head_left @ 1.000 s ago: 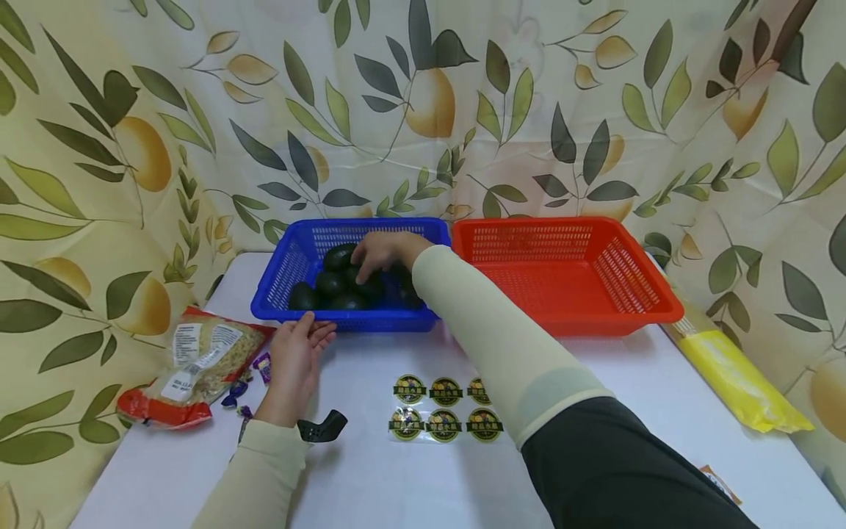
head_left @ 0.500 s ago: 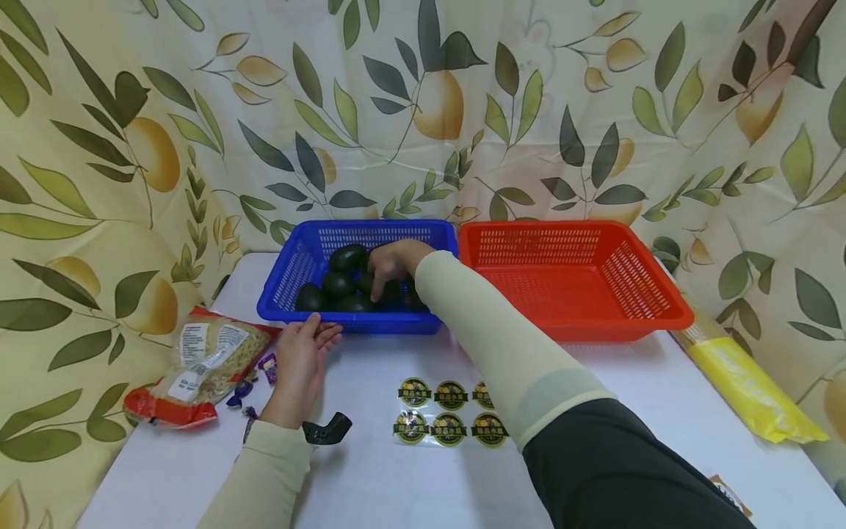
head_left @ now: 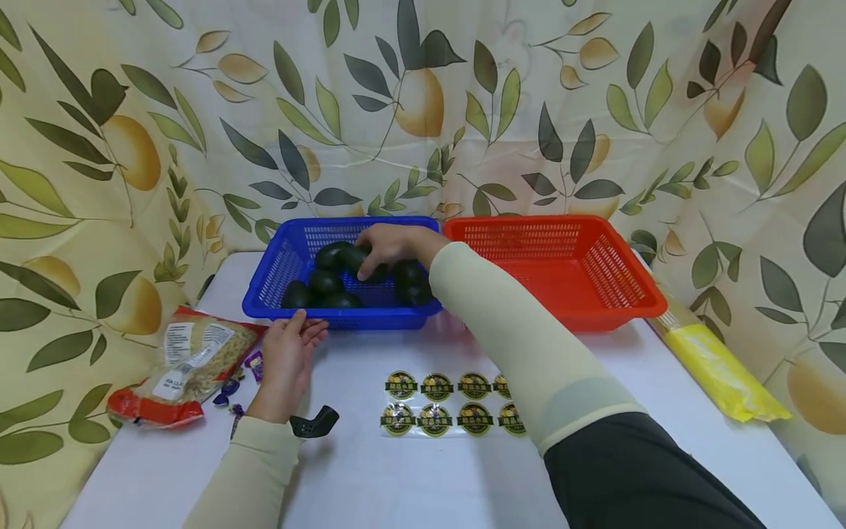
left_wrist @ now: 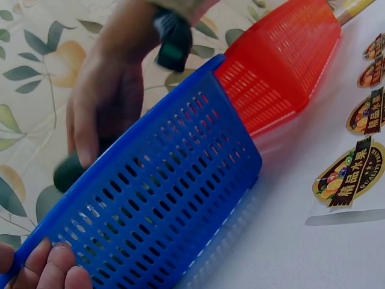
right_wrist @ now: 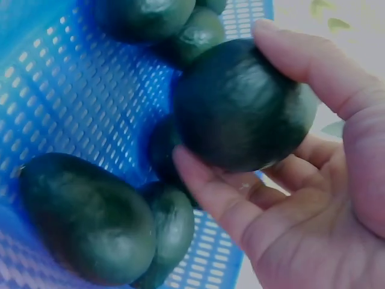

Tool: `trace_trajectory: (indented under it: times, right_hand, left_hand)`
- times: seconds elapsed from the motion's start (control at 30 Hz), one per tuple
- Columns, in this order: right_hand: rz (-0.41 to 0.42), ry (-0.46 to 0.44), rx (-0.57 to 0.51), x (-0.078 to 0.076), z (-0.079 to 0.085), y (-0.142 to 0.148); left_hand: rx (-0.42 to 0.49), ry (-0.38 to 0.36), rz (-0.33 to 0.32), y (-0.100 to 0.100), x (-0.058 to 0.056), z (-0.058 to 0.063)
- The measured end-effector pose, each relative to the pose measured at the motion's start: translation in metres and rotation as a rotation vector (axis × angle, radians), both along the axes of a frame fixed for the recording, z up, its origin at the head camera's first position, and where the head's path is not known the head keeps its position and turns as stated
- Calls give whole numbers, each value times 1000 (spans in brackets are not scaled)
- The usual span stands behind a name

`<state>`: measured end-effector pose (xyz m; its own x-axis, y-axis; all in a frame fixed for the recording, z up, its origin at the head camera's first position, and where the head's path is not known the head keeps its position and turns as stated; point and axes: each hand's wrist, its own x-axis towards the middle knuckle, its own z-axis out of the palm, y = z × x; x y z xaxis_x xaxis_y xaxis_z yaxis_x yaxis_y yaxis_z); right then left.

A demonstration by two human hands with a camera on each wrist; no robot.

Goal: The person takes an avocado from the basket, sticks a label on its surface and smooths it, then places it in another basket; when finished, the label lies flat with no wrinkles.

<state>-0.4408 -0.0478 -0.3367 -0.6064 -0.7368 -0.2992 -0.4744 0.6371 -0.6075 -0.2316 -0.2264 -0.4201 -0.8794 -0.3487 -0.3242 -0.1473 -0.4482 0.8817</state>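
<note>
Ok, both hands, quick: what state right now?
Left hand: closed, holding the blue perforated plastic basket by its rim.
Right hand: closed, holding a dark green rounded avocado.

Over the right part of the red basket (head_left: 548,283) you have free air, but your right sleeve (head_left: 509,316) bars its near left corner. In the blue basket (head_left: 380,321), a bare strip of floor lies between left and right avocados (head_left: 325,283), nearer than your right hand (head_left: 393,245). Your left hand (head_left: 287,367) blocks the near left rim; the leaf-print curtain (head_left: 492,158) rises behind both.
</note>
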Motion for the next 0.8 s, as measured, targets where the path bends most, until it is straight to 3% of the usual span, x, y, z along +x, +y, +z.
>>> trace_trajectory:
  times: [0.23, 0.43, 0.63, 0.8]
  right_hand:
    - [-33, 106, -127, 22, 10, 31]
    - [-94, 95, -216, 51, 14, 58]
    - [-146, 80, -308, 86, 10, 94]
    - [-201, 64, -364, 125, 2, 124]
  left_hand:
    - [19, -7, 8, 1, 1, 3]
    - [36, 6, 19, 0, 1, 2]
    - [43, 5, 19, -2, 1, 2]
    - [59, 7, 12, 2, 2, 3]
